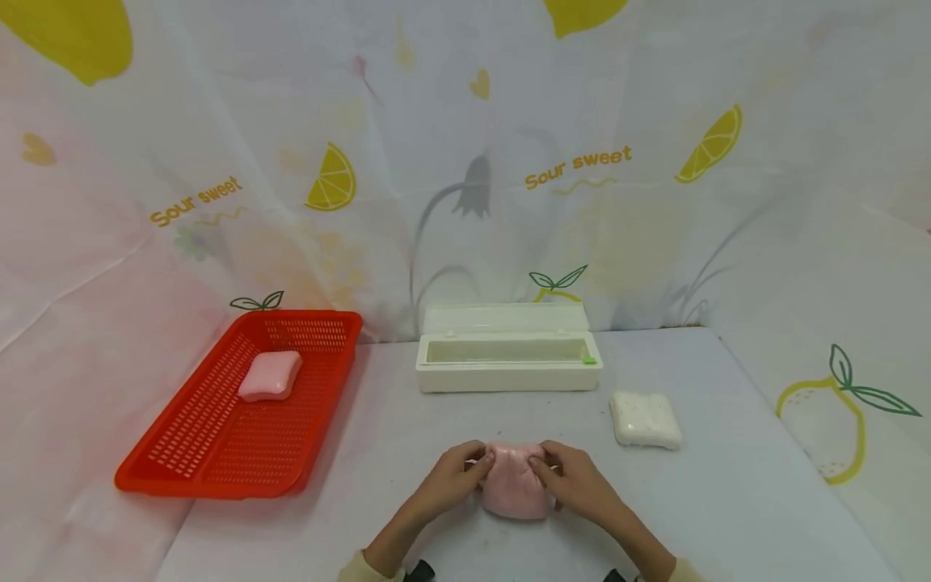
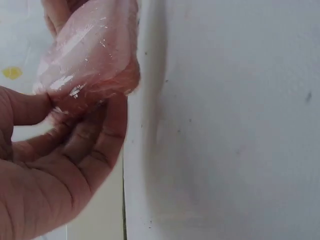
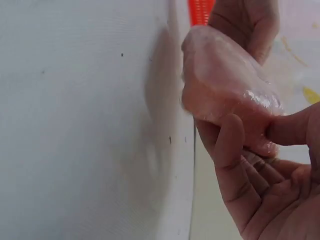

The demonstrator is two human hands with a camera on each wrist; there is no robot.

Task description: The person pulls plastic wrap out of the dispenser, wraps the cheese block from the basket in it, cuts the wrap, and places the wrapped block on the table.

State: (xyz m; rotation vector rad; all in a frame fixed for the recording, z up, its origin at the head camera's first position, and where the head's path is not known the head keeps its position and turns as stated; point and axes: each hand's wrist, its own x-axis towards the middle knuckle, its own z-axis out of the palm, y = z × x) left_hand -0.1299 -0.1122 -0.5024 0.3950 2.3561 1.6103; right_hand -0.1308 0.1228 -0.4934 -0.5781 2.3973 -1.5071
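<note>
A pink soap bar (image 1: 515,493) in clear, crinkled plastic wrap is held up over the near middle of the white table. My left hand (image 1: 454,478) pinches its left side, thumb on the near face and fingers behind. On the other side my right hand (image 1: 575,481) grips the wrap in the same way. Shiny creases of film on the soap bar (image 2: 95,55) show in the left wrist view. In the right wrist view, the right thumb presses into gathered film at the end of the soap bar (image 3: 225,80).
At the left stands a red perforated basket (image 1: 320,453) with another pink soap bar (image 1: 269,376) in it. A white plastic-wrap dispenser (image 1: 509,380), its lid raised and a green slider at its right end, stands at the back. A white soap bar (image 1: 646,420) lies at the right.
</note>
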